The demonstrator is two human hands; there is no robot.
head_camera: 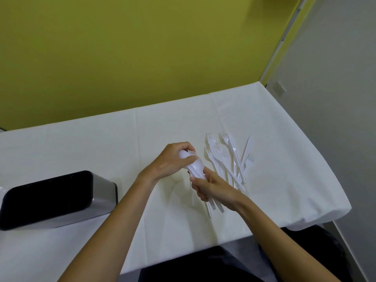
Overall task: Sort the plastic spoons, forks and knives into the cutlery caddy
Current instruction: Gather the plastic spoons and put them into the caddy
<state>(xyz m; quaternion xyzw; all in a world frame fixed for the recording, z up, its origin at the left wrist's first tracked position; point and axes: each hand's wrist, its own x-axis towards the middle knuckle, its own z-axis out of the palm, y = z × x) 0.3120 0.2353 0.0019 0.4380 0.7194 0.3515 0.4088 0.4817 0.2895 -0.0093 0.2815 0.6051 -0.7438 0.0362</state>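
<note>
At the lower left of the frame the caddy [103,192] is sitting on the white table [81,143], well apart from the cutlery; I cannot make out its compartments from here. Near the middle, my left hand [173,159] is curling round the bowls of a bunch of spoons [196,168]. Just right of it, my right hand [211,188] is clasping their handles. I am judging the job now to be squaring the bunch: nesting the bowls and evening the handles before carrying it left, so nothing slips. Right of centre, forks and knives [230,157] are lying loose.
</note>
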